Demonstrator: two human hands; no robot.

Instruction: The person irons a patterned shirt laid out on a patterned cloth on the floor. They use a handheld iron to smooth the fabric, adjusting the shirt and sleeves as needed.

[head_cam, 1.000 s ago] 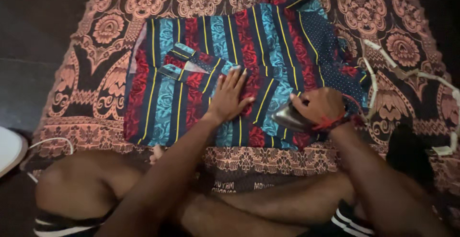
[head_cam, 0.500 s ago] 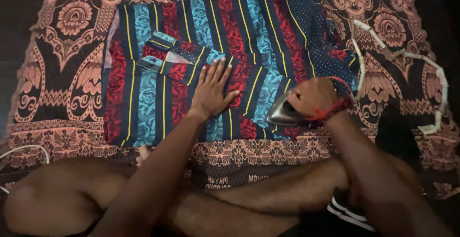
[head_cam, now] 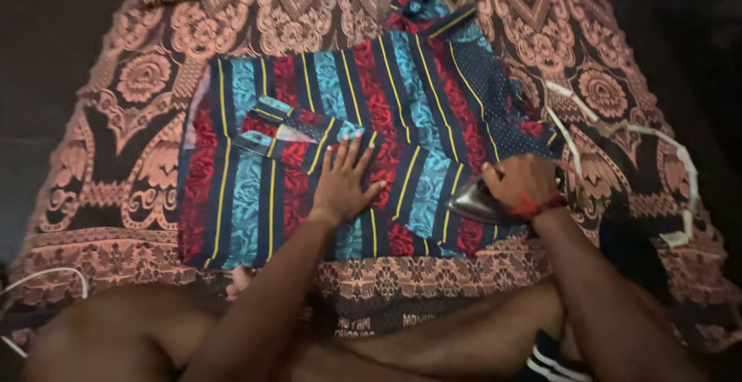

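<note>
Left hand point(head_cam: 344, 185) pressed flat, fingers spread, on the striped garment point(head_cam: 309, 158); right hand point(head_cam: 522, 185), grip closed around the iron point(head_cam: 473, 200) at its edge.

This looks like a home, with the work done down on the floor point(head_cam: 46, 57) rather than at any bench. A printed cloth point(head_cam: 154, 81) in pink and dark brown, patterned like a bedspread, is spread flat beneath both hands, and the person sits cross-legged at its near edge. A striped garment point(head_cam: 402, 112) lies on it under the left hand point(head_cam: 344, 185), and the right hand point(head_cam: 522, 185) grips a household iron point(head_cam: 471, 200). A white cord point(head_cam: 618, 127) trails just beyond the right hand.
</note>
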